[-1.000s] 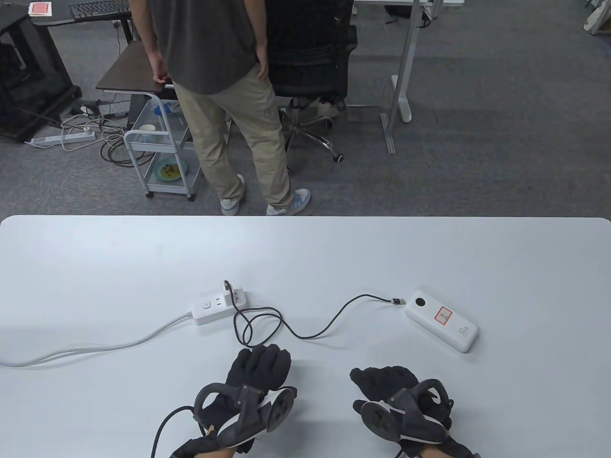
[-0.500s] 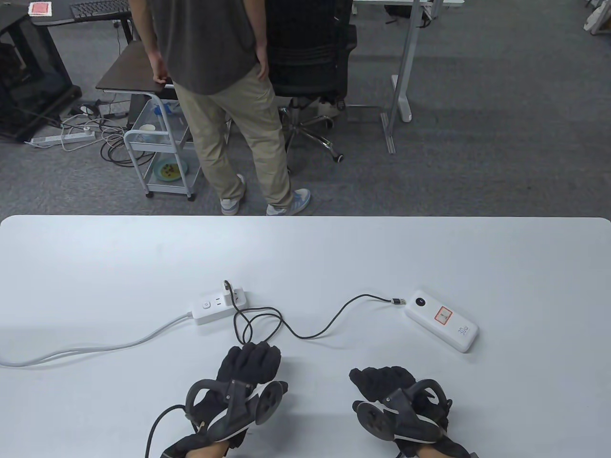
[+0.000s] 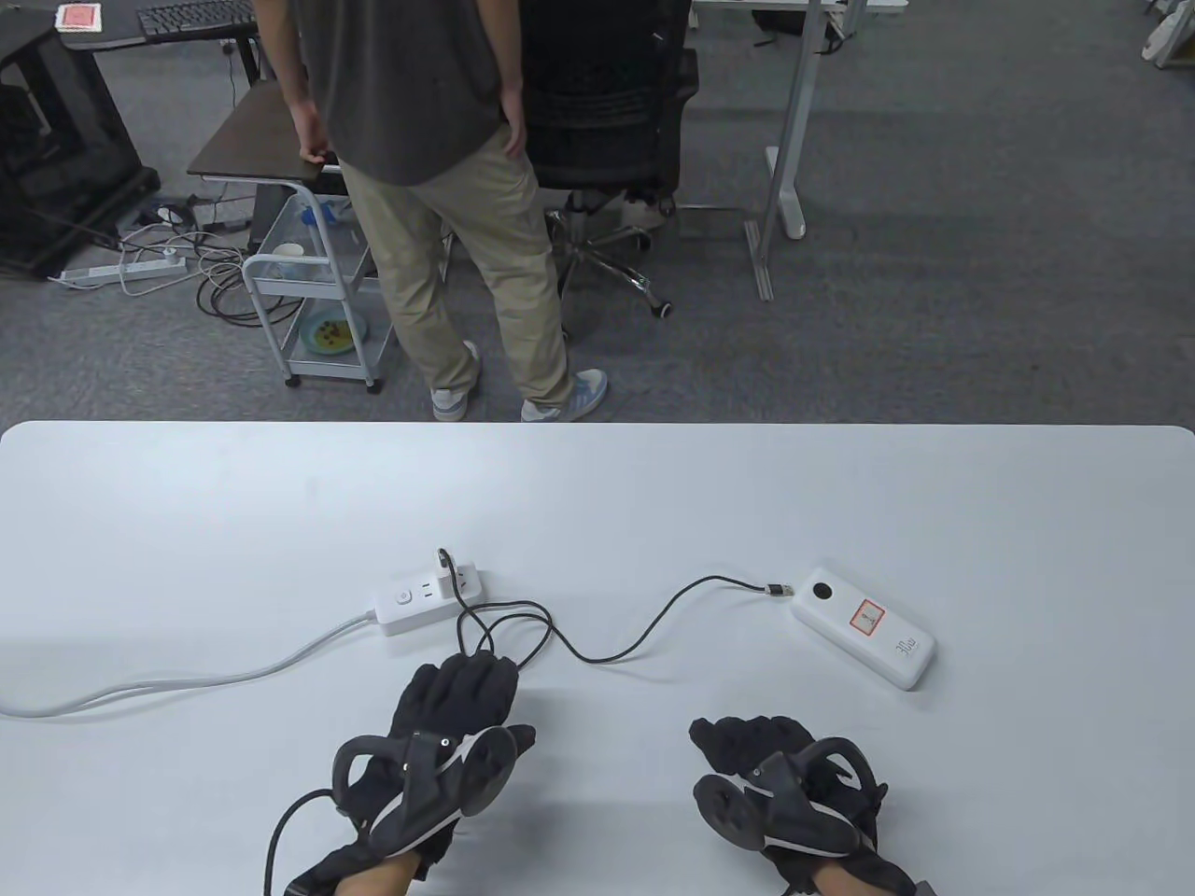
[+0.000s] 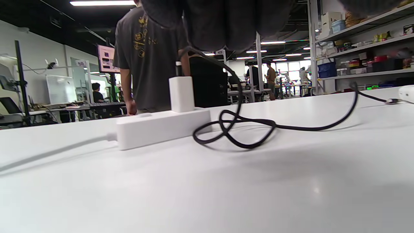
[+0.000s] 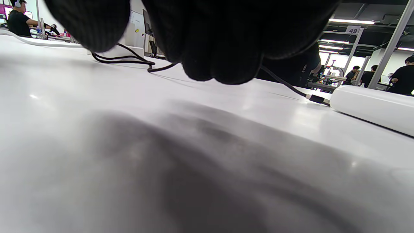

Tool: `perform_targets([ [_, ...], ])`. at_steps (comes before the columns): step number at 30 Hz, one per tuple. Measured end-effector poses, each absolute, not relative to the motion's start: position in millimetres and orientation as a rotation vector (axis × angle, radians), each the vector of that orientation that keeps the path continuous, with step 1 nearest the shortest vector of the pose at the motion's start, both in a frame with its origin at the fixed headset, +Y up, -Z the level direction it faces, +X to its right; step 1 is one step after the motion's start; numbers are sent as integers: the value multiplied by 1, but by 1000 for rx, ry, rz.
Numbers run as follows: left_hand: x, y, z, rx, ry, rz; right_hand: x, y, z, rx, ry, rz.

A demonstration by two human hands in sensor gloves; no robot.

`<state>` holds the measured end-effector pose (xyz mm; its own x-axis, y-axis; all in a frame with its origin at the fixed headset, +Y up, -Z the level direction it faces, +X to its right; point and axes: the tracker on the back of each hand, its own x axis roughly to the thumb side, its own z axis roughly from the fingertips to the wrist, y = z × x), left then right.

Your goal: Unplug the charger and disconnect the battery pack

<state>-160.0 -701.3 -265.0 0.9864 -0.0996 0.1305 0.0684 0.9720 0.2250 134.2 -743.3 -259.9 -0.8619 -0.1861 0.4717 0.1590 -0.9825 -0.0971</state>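
Nothing is gripped by either hand at this moment. The left hand [image 3: 439, 723] lies low over the table [image 3: 187, 504] with its fingers stretched forward and loosely together, empty, the fingertips [image 3: 476, 665] just reaching the near loop of the black cable [image 3: 597, 658]; whether the cable is actually touched cannot be told. The right hand [image 3: 784, 779] rests on the table with its fingers curled under, and no object is held in it; how tightly it is closed is not shown clearly.

Compared with a second ago, the left hand is seen further forward and further left, so that it is now lined up below the power strip [image 3: 429, 602], while the right hand is found in the same place as before. The cable, the strip and the battery pack [image 3: 864, 627] are unmoved.

The charger [image 4: 181, 94], a white block, is seen upright in the power strip, with the cable leading out of its top. The cable's far plug [image 3: 777, 590] lies at the end of the battery pack; whether it is seated in the port or only beside it cannot be told.

From this, a reach toward the charger is judged to be under way, with neither part of the task done. The strip is light and is likely to lift unless it is held down.
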Motion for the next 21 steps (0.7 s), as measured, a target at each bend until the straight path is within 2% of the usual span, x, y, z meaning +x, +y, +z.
perform_targets([
  [6, -186, -671, -268, 267, -55, 60, 132, -741, -259, -737, 75, -2849],
  [10, -195, -664, -279, 281, -29, 16, 131, -740, -259, -741, 80, -2841],
  [16, -223, -662, -313, 154, 78, -21, 132, -732, -257, -796, 59, -2847],
  [21, -242, -676, -347, 48, 155, -18, 136, -718, -249, -866, 128, -2877],
])
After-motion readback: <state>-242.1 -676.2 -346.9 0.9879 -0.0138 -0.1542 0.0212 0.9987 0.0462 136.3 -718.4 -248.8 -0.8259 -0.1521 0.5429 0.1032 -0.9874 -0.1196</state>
